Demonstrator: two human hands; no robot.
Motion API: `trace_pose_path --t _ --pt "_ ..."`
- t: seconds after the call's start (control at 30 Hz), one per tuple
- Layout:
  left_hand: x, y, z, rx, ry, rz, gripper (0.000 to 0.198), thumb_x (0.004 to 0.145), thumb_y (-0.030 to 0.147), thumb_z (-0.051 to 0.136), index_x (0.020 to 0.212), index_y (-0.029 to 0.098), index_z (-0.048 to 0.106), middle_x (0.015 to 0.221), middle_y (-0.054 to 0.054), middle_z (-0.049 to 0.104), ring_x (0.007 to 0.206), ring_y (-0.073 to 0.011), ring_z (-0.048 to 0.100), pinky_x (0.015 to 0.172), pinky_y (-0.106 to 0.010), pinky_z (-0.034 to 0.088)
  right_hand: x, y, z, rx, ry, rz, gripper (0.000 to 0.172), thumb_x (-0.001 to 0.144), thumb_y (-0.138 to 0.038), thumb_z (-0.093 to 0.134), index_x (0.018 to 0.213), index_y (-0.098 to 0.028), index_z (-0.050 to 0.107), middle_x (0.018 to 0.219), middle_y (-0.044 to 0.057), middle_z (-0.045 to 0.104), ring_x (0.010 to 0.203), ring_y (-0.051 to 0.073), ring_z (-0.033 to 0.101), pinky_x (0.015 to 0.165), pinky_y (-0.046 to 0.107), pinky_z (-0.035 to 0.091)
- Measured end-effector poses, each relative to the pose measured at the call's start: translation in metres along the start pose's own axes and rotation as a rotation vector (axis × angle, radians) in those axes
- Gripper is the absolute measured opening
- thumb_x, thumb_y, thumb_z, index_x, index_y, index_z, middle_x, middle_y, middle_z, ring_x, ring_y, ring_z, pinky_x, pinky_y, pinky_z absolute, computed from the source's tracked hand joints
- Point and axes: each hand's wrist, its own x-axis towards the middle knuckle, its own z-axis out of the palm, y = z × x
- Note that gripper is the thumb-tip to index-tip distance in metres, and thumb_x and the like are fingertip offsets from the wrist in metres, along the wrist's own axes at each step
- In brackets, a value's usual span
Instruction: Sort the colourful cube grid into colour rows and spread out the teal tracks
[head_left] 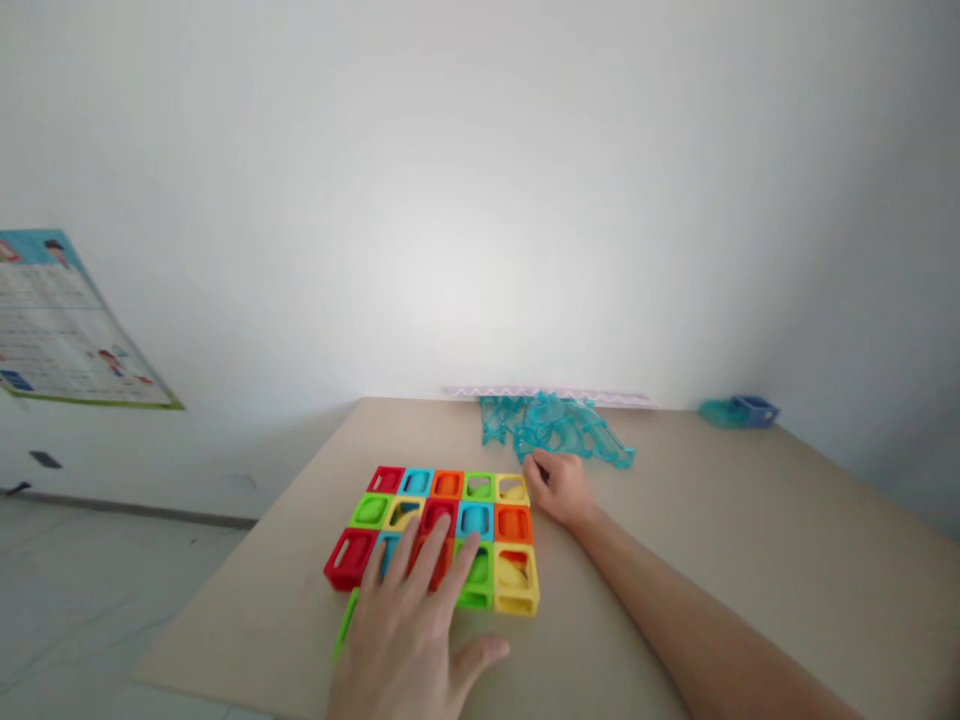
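Observation:
A flat grid of square plastic blocks (474,520) in red, blue, orange, green and yellow lies on the table, in three rows. Fingers spread and palm down, my left hand (409,630) reaches over its near edge, the fingertips on or just above the front and middle blocks. A green piece (346,622) shows partly from under that hand's left side. At the grid's far right corner, beside a yellow block, rests my right hand (561,485), curled into a fist. The inside of the fist is hidden, so I cannot tell whether it holds anything.
Translucent teal plastic track pieces (555,425) lie heaped behind the grid, before a pale pink strip (551,394) along the wall. A blue basket (756,411) stands at the back right beside a teal piece (722,413). The beige table's (247,610) left edge drops to the floor.

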Motion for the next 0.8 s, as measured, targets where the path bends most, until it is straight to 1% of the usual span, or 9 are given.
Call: trace_pose_path --t 0.03,0.1,0.2,0.3,0.43,0.53,0.6,0.7,0.8 --pt "-0.011 0.002 0.004 0.072 -0.003 -0.013 0.063 0.081 0.059 0.053 0.138 0.035 0.045 0.143 -0.004 0.048 0.125 -0.0356 0.047 0.094 -0.054 0.044 -0.001 0.0 0.0 0.005 -0.001 -0.006 0.038 0.089 -0.029 0.039 0.052 -0.02 0.04 0.046 -0.001 0.047 0.043 0.01 0.04 0.051 0.024 0.025" --pt "-0.023 -0.005 0.01 0.158 -0.023 -0.029 0.056 0.084 0.055 0.051 0.137 0.039 0.046 0.143 0.0 0.048 0.122 -0.033 0.05 0.091 -0.05 0.047 -0.001 0.001 0.001 0.011 -0.005 -0.017 0.038 0.088 -0.029 0.04 0.052 -0.02 0.041 0.046 -0.001 0.047 0.043 0.01 0.041 0.051 0.024 0.025" --pt "-0.019 -0.03 0.008 0.223 -0.062 -0.061 0.053 0.088 0.051 0.047 0.14 0.04 0.041 0.144 0.001 0.046 0.124 -0.0323 0.049 0.096 -0.052 0.045 0.0 0.002 0.003 0.01 -0.012 -0.028 0.038 0.089 -0.029 0.04 0.052 -0.02 0.044 0.047 0.0 0.049 0.044 0.01 0.041 0.051 0.025 0.024" --pt "-0.008 -0.045 0.004 0.212 -0.125 -0.001 0.055 0.092 0.046 0.042 0.145 0.037 0.031 0.149 -0.002 0.039 0.131 -0.0308 0.043 0.102 -0.052 0.041 0.001 0.001 0.005 0.007 -0.027 -0.044 0.037 0.088 -0.028 0.04 0.052 -0.02 0.046 0.048 0.0 0.051 0.045 0.011 0.043 0.052 0.025 0.024" --pt "-0.002 -0.04 0.002 0.174 -0.159 0.056 0.065 0.091 0.027 0.043 0.15 0.031 0.016 0.157 -0.005 0.021 0.14 -0.0298 0.03 0.107 -0.046 0.039 0.002 -0.002 0.004 -0.007 -0.067 -0.077 0.035 0.087 -0.026 0.041 0.054 -0.019 0.049 0.05 0.001 0.054 0.048 0.011 0.046 0.053 0.025 0.023" --pt "-0.001 -0.028 0.001 0.137 -0.188 0.123 0.073 0.087 0.018 0.046 0.15 0.033 0.013 0.159 -0.003 0.014 0.142 -0.028 0.024 0.111 -0.044 0.035 0.003 -0.004 0.004 -0.026 -0.101 -0.09 0.035 0.088 -0.026 0.041 0.055 -0.019 0.051 0.051 0.001 0.056 0.049 0.011 0.047 0.053 0.025 0.023" --pt "0.001 -0.023 -0.001 0.126 -0.194 0.147 0.071 0.088 0.024 0.048 0.15 0.035 0.015 0.159 -0.004 0.014 0.141 -0.0291 0.027 0.11 -0.047 0.035 0.003 -0.005 0.005 -0.035 -0.12 -0.091 0.035 0.089 -0.026 0.041 0.056 -0.019 0.051 0.052 0.001 0.056 0.05 0.011 0.049 0.054 0.025 0.023" --pt "0.008 -0.023 -0.002 0.127 -0.194 0.136 0.064 0.09 0.04 0.046 0.148 0.04 0.019 0.157 -0.003 0.022 0.137 -0.0305 0.034 0.105 -0.052 0.038 0.004 -0.004 0.005 -0.041 -0.142 -0.085 0.035 0.089 -0.027 0.04 0.056 -0.019 0.05 0.053 0.001 0.056 0.051 0.011 0.049 0.054 0.025 0.024" --pt "0.014 -0.031 0.001 0.135 -0.181 0.099 0.061 0.091 0.042 0.045 0.147 0.042 0.021 0.153 -0.001 0.032 0.132 -0.0292 0.039 0.103 -0.052 0.038 0.004 -0.005 0.004 -0.042 -0.155 -0.081 0.036 0.09 -0.027 0.04 0.056 -0.019 0.049 0.053 0.001 0.057 0.05 0.011 0.048 0.054 0.025 0.023"
